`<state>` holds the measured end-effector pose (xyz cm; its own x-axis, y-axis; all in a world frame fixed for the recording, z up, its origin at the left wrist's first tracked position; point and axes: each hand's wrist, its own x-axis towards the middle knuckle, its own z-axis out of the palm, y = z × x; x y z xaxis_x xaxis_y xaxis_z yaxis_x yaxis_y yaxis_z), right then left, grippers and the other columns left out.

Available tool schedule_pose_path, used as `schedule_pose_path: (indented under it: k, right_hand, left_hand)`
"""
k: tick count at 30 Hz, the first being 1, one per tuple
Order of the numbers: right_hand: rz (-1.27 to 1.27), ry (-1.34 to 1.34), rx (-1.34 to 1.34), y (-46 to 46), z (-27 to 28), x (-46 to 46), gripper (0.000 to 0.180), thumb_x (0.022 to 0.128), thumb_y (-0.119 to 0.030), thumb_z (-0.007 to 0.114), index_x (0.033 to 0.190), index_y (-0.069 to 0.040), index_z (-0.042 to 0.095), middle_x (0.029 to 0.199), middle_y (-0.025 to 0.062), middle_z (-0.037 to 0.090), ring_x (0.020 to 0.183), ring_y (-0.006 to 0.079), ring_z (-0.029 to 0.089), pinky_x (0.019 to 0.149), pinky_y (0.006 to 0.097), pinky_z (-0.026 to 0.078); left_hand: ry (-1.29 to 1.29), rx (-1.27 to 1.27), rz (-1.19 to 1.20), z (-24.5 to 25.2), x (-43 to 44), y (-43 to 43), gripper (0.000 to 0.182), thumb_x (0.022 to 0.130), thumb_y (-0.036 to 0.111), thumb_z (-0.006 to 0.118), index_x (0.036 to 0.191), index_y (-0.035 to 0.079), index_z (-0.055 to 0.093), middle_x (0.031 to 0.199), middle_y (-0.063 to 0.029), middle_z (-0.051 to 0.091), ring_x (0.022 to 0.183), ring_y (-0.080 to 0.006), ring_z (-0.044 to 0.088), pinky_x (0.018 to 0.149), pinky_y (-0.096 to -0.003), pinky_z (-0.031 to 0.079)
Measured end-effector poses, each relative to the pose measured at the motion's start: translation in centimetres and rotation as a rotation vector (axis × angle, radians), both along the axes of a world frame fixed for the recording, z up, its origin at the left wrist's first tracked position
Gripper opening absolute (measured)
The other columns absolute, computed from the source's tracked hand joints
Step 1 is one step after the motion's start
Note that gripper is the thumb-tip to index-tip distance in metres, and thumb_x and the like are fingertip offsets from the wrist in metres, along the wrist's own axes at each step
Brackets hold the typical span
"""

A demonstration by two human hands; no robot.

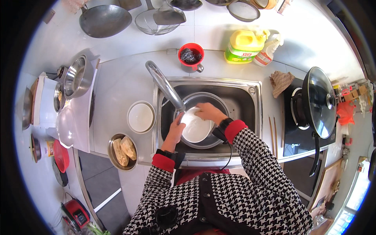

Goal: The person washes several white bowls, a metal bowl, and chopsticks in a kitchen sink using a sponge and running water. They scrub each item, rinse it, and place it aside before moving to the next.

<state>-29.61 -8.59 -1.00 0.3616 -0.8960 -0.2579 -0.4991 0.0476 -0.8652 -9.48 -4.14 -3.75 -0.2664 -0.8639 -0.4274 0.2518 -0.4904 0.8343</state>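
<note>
A white bowl point(196, 129) is tilted under the end of the chrome faucet point(167, 86). My left hand point(174, 130) grips its left side, thumb over the rim. At the far right part of the rim is my right hand point(212, 112), fingers bent over the edge; whether anything small sits under those fingers is hidden. Below the bowl, a round metal basin point(216, 98) rests in the stainless steel sink point(243, 113), partly covered by my hands.
Left of the sink stand stacked white bowls point(141, 117) and a metal bowl point(110, 147) of peeled root vegetables point(124, 151). Behind are a red cup point(191, 47) with scouring pads and a yellow jug point(245, 44). Chopsticks point(273, 136) and a lidded pan point(318, 102) lie right.
</note>
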Motion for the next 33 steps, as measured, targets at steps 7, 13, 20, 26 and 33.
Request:
schedule_pose_path:
  k: [7,13,20,26,33]
  right_hand:
    - [-0.719,-0.790,0.682,9.8,-5.5,4.2,0.030,0.083,-0.022,0.053,0.103,0.000,0.053,0.086,0.0095,0.060,0.071,0.0204,0.061,0.055,0.0302,0.051]
    - [-0.563,-0.564,0.512,8.4,-6.0,0.9,0.045,0.085,-0.022,0.055,0.118,0.005,0.040,0.103,0.0135,0.054,0.088,0.0191,0.057,0.066,0.0292,0.049]
    - [-0.530,-0.253,-0.242,9.1,-3.4,2.2,0.048,0.080,-0.012,0.058,0.122,0.002,0.041,0.106,0.0121,0.053,0.093,0.0161,0.052,0.074,0.0275,0.045]
    - [-0.627,-0.420,0.195,4.9,-5.0,4.1,0.030,0.080,-0.011,0.053,0.106,0.003,0.052,0.090,0.0098,0.059,0.079,0.0167,0.057,0.070,0.0280,0.046]
    - [0.069,0.121,-0.093,5.0,-3.5,5.4,0.028,0.081,-0.025,0.049,0.095,-0.003,0.059,0.086,0.0209,0.061,0.082,0.0335,0.060,0.072,0.0415,0.047]
  left_hand:
    - [0.036,-0.023,0.096,0.7,-0.4,-0.8,0.057,0.076,0.000,0.047,0.131,-0.001,0.034,0.120,-0.0080,0.048,0.105,-0.0144,0.048,0.090,-0.0256,0.037]
    - [-0.048,-0.068,0.149,-0.1,-0.7,-0.4,0.057,0.078,0.004,0.052,0.132,-0.002,0.032,0.122,-0.0096,0.047,0.106,-0.0160,0.048,0.091,-0.0270,0.036]
    - [-0.055,-0.004,0.170,-0.6,-1.7,0.3,0.061,0.082,0.014,0.056,0.134,0.004,0.025,0.122,-0.0099,0.046,0.102,-0.0166,0.051,0.078,-0.0286,0.046]
    - [0.029,0.164,0.100,-0.4,-3.0,2.2,0.056,0.085,0.021,0.055,0.133,0.011,0.029,0.116,-0.0088,0.049,0.098,-0.0170,0.053,0.070,-0.0309,0.050]
    - [0.040,0.135,0.152,-0.2,-1.7,1.3,0.047,0.090,0.032,0.048,0.130,0.013,0.034,0.117,-0.0072,0.049,0.101,-0.0172,0.054,0.070,-0.0358,0.052]
